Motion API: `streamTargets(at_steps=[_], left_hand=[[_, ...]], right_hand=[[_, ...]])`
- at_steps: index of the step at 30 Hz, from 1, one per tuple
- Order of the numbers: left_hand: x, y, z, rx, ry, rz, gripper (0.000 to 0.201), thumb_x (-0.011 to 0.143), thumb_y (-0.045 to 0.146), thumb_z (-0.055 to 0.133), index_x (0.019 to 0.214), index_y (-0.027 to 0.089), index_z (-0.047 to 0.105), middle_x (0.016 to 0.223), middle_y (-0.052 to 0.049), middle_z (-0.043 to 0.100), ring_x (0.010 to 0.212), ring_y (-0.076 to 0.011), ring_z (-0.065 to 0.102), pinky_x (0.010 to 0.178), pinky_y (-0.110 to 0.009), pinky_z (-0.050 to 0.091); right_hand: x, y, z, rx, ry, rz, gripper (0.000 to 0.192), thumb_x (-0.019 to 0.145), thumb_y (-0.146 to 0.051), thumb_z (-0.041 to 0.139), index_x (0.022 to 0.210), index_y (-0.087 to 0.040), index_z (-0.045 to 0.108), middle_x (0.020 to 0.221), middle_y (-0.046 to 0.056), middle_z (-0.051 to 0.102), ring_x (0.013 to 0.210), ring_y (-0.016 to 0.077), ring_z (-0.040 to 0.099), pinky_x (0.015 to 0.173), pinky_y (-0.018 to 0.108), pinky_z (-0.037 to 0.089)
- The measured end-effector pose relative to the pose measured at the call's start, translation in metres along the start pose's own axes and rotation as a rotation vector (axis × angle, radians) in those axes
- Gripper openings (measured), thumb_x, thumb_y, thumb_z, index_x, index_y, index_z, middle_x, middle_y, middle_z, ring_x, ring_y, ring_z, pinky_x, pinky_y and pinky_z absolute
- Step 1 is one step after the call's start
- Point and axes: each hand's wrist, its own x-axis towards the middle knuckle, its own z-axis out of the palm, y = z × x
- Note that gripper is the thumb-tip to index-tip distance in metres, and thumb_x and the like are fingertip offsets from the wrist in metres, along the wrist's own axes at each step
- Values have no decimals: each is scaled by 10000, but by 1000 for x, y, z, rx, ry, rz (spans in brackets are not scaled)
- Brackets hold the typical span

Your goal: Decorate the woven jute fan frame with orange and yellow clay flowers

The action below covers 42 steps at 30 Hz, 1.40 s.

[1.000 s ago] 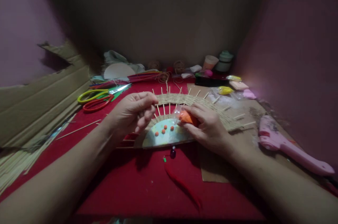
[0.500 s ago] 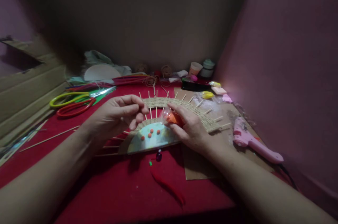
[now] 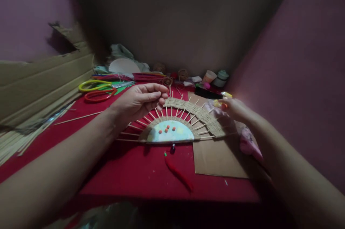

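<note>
Dull pink walls (image 3: 296, 42) close in on both sides, and a dark brown wall sits at the back. The room is dim. A counter with a red cloth top (image 3: 140, 171) fills the middle. Big flat sheets of brown cardboard (image 3: 40, 81) lean along its left edge. A smaller flat piece of brown cardboard (image 3: 218, 157) lies on the red cloth at the right.

In the middle lies a half-round woven straw fan with thin wooden sticks poking out (image 3: 185, 112). Its pale blue half-circle middle (image 3: 172, 133) has little orange balls (image 3: 167, 129) stuck on it.

The left hand (image 3: 140, 101) hovers just above the left side of the fan, its grip pinched shut, fingertips together. I cannot tell if anything is between them. The right hand (image 3: 234, 108) reaches to the far right, touching small packets beside a yellow packet (image 3: 217, 103); its grip is blurred, so I cannot tell if it is open or closed.

Yellow and red scissors (image 3: 97, 90) lie at the back left. A red fuzzy pipe cleaner (image 3: 179, 173) and a small dark bead (image 3: 173, 148) lie just in front of the fan. Small cups and pots (image 3: 215, 77) stand at the back.
</note>
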Motion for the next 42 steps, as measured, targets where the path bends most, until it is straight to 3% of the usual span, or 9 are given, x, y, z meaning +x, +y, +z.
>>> streamTargets(at_steps=[3, 6, 12, 16, 20, 24, 33, 37, 42], left_hand=[[-5, 6, 2, 60, 12, 18, 49, 744, 93, 643, 758, 109, 688, 686, -63, 668, 525, -103, 613, 445, -170, 493], [-13, 16, -2, 177, 44, 44, 72, 750, 162, 663, 697, 116, 678, 548, -32, 608, 391, -79, 533, 338, -156, 401], [-32, 48, -29, 365, 96, 199, 104, 717, 89, 635, 799, 98, 698, 661, -69, 665, 532, -138, 634, 461, -211, 496], [-46, 61, -52, 538, 157, 184, 109, 780, 121, 583, 847, 87, 662, 720, -87, 690, 603, -161, 672, 557, -248, 534], [-56, 63, -65, 716, 161, 77, 125, 838, 215, 551, 832, 112, 621, 703, -62, 684, 542, -133, 645, 486, -218, 495], [-53, 63, -68, 942, 184, 53, 108, 780, 220, 605, 739, 125, 637, 557, -6, 605, 467, -79, 549, 467, -192, 445], [-34, 47, -76, 1268, 81, -108, 131, 747, 194, 560, 838, 132, 631, 685, -14, 662, 610, -110, 626, 577, -211, 460], [-35, 38, -89, 1323, 85, -90, 161, 750, 228, 568, 843, 131, 655, 711, -21, 662, 642, -111, 606, 616, -230, 447], [-37, 33, -93, 1385, 83, -43, 125, 706, 248, 619, 763, 145, 659, 739, -16, 653, 690, -117, 580, 640, -234, 432]], right_hand=[[0, 8, -3, -74, -39, 10, 205, 639, -79, 586, 666, -261, 677, 506, 8, 495, 415, 150, 439, 397, 294, 344], [5, -12, -4, -122, -49, 0, 210, 664, -111, 573, 757, -262, 684, 614, 26, 554, 485, 183, 504, 430, 335, 408], [20, -121, 9, -32, -66, -155, 294, 812, -115, 475, 1032, -188, 656, 980, 100, 661, 885, 238, 616, 762, 419, 514], [20, -168, 34, 64, -24, -266, 265, 842, -112, 463, 1022, -124, 657, 977, 136, 675, 891, 250, 618, 761, 432, 518], [12, -166, 54, 78, 120, -295, 230, 843, -107, 495, 1012, -97, 651, 912, 135, 679, 847, 236, 624, 728, 389, 521], [0, -151, 54, 44, 207, -254, 196, 839, -107, 540, 1005, -119, 644, 873, 102, 683, 781, 189, 634, 713, 315, 519], [-11, -149, 43, 81, 207, -185, 196, 834, -84, 568, 1003, -153, 640, 879, 58, 666, 804, 140, 635, 737, 241, 504], [-15, -148, 38, 87, 189, -201, 182, 840, -86, 561, 992, -148, 640, 880, 60, 673, 793, 132, 636, 737, 231, 492], [-19, -144, 37, 81, 187, -95, 180, 852, -154, 565, 1013, -169, 644, 937, 63, 683, 838, 158, 646, 757, 251, 495]])
